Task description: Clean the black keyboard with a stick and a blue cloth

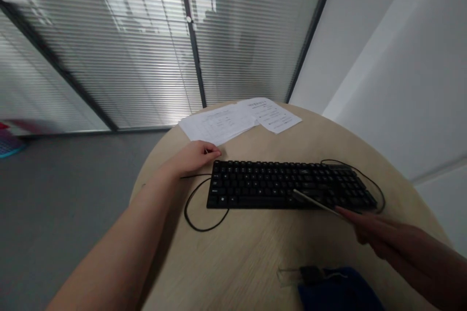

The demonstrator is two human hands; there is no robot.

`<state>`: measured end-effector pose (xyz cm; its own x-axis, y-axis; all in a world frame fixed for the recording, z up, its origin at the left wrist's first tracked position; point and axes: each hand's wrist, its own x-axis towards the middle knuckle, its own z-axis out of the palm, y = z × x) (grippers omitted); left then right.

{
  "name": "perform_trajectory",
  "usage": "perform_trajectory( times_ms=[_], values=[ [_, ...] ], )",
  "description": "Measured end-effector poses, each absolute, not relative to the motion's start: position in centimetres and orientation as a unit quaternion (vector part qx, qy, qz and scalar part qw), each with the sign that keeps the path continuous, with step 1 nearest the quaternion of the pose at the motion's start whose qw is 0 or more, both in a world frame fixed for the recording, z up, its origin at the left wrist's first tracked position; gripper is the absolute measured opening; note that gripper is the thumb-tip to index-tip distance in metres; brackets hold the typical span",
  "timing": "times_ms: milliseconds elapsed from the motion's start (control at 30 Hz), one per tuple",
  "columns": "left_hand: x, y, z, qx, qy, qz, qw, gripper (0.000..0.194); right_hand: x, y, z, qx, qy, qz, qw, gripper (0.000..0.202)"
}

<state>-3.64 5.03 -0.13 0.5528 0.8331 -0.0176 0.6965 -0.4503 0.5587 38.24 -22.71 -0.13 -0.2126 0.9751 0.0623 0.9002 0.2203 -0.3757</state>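
A black keyboard (255, 184) lies across the round wooden table (233, 252), its cable looping out at both ends. My left hand (200, 154) rests on the table just beyond the keyboard's upper left corner, fingers pinched together; a small light bit shows between them, too small to name. In my right hand (379, 233) is a thin light stick (315, 202), whose tip reaches over the lower right part of the keyboard. Whether the tip touches the keys cannot be made out.
Printed papers (219, 124) lie at the table's far edge. Near the front edge are a dark blue cloth item (339, 291) and a small clear object (288, 276). Glass panels with blinds stand behind, a white wall at right, a basket (9, 141) on the floor at far left.
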Motion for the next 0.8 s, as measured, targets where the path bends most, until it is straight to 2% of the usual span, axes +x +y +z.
perform_trajectory(
  times_ms=[133, 333, 533, 800],
  values=[
    [-3.6, 4.9, -0.3, 0.845, 0.416, 0.126, 0.311, 0.035, 33.1, -15.0, 1.6, -0.52, -0.832, 0.163, 0.105, 0.054],
    [-3.5, 4.5, -0.4, 0.842, 0.384, 0.131, 0.357, 0.03, 26.3, -6.4, 2.5, -0.432, -0.891, 0.124, 0.064, 0.054],
    [-3.5, 4.6, -0.5, 0.839, 0.372, 0.123, 0.378, 0.028, 23.6, -3.7, 1.2, -0.393, -0.91, 0.122, 0.046, 0.052],
    [-3.5, 5.1, -1.1, 0.833, 0.359, 0.129, 0.4, 0.025, 23.7, -3.5, 1.1, -0.414, -0.903, 0.112, 0.018, 0.054]
  ],
)
